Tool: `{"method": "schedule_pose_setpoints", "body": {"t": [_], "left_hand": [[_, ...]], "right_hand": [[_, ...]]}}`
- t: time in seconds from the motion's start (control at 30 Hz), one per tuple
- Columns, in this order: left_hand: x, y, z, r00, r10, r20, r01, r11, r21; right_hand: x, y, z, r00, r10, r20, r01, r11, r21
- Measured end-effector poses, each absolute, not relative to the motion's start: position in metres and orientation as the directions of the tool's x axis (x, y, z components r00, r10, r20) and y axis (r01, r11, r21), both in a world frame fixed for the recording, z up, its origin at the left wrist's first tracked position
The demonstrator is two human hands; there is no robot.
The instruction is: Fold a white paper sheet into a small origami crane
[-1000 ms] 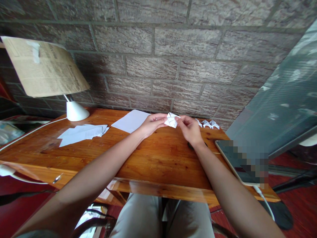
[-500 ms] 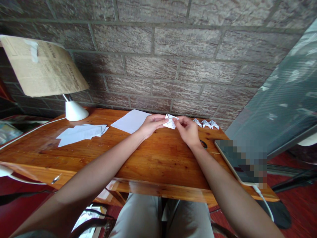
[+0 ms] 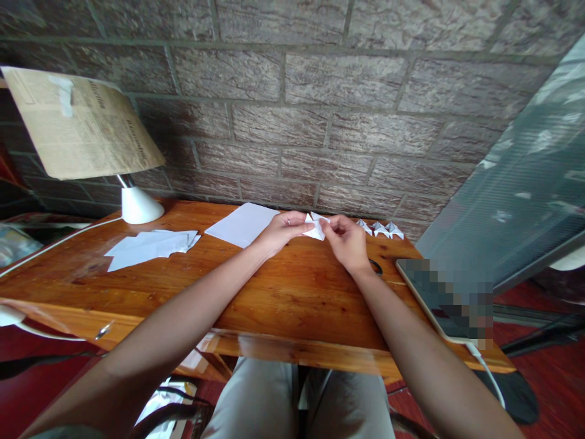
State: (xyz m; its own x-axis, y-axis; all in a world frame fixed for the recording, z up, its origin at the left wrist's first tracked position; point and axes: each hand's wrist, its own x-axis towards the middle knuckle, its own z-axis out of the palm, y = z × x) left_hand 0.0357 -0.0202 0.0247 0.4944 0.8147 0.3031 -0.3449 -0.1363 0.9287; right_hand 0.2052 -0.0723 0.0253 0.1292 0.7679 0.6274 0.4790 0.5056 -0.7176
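Observation:
A small piece of folded white paper (image 3: 315, 231) is held between both hands above the back of the wooden desk. My left hand (image 3: 284, 231) pinches its left side, thumb in front and fingers behind. My right hand (image 3: 346, 239) grips the right side with thumb and forefinger; part of the paper is hidden by these fingers. Just right of my right hand, three folded paper shapes with pointed tips (image 3: 378, 228) stand in a row by the wall. A black ring-like object (image 3: 375, 266) lies partly hidden behind my right wrist.
A stack of white paper (image 3: 242, 224) lies left of my left hand. Loose paper strips (image 3: 153, 247) are further left, near a lamp (image 3: 141, 206) with a newsprint shade. A tablet (image 3: 434, 292) with a white cable rests at the desk's right edge. A brick wall (image 3: 292, 134) closes the back.
The folded paper has turned slightly in the fingers, and its upper flaps now stand apart with a gap between them. Both hands stay in nearly the same place.

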Motion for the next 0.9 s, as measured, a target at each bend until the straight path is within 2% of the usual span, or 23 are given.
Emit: {"method": "schedule_pose_setpoints", "body": {"t": [0.5, 0.7, 0.9], "left_hand": [[0.0369, -0.0202, 0.0219, 0.473, 0.822, 0.316, -0.335, -0.164, 0.928], [0.0382, -0.0137, 0.0168, 0.466, 0.835, 0.294, -0.365, -0.121, 0.923], [0.0383, -0.0174, 0.0226, 0.506, 0.791, 0.343, -0.378, -0.154, 0.913]], "right_hand": [[0.2045, -0.0764, 0.0282, 0.089, 0.785, 0.613, 0.445, 0.519, -0.729], [0.2058, -0.0745, 0.0327, 0.02, 0.854, 0.52, 0.287, 0.494, -0.821], [0.2097, -0.0718, 0.0345, -0.033, 0.889, 0.456, 0.124, 0.457, -0.881]]}}
